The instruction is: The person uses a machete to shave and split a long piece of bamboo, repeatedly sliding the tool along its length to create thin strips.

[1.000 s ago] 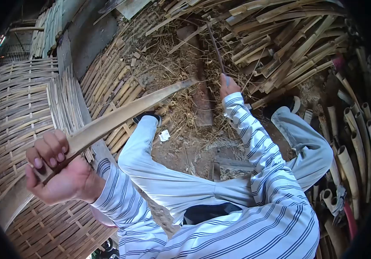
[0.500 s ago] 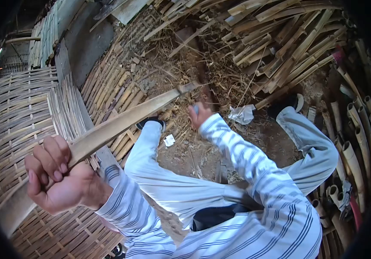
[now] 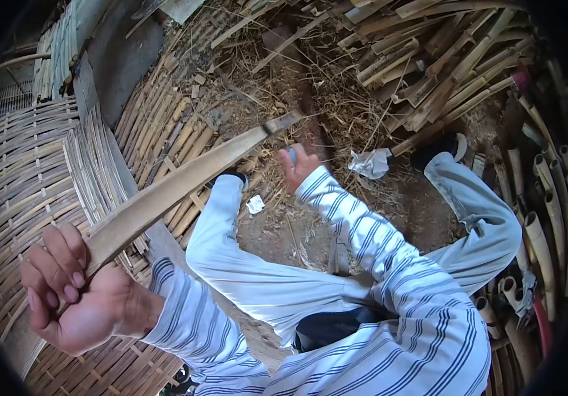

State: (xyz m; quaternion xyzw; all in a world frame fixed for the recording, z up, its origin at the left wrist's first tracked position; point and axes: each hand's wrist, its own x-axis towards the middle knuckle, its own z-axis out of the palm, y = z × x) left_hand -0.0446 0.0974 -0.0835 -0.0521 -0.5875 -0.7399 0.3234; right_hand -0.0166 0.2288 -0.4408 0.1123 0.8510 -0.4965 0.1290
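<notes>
My left hand (image 3: 89, 300) is wrapped round the near end of a long split bamboo strip (image 3: 175, 185). This strip slants up to the right across the view, with a dark node band close to its far end. Just below that end, my right hand (image 3: 300, 173) is closed round something with a small blue-grey end (image 3: 292, 156) showing at the thumb. The rest of what it grips is hidden by the fingers, so I cannot tell its kind.
A woven bamboo panel (image 3: 20, 191) stands at the left, with thin slats (image 3: 96, 175) beside it. Split bamboo pieces (image 3: 435, 59) pile up at the upper right, and bamboo tubes (image 3: 540, 241) line the right side. Shavings and crumpled white paper (image 3: 369, 163) lie on the ground between my legs.
My left hand has shifted slightly down and left, with the bamboo strip moving along in it. My right hand has moved slightly up and left, still closed.
</notes>
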